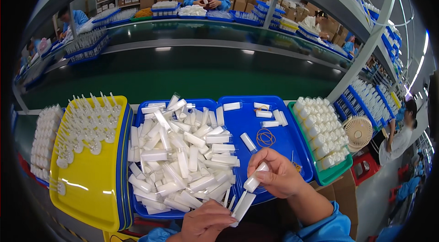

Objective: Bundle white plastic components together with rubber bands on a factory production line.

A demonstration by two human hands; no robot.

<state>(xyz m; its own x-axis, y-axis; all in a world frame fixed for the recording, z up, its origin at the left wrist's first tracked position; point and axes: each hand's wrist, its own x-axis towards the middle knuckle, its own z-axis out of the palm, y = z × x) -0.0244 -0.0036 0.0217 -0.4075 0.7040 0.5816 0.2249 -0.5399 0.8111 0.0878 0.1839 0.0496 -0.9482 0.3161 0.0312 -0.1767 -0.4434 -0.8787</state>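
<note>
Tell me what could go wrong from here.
The short, blocky white plastic piece in the right hand might slip from its pinch grip. Loose white rectangular pieces, heaped to the right edge of the fuller blue plastic tray, could spill over. Clear, thin-stemmed plastic pieces standing on the yellow plastic tray might topple if bumped.

Bent outer edges, glare on yellow tray [91, 169]

Pale ledge [29, 112]: row of blue trays [286, 146], yellow-topped tray stack [91, 182], green tray [336, 175].
</note>
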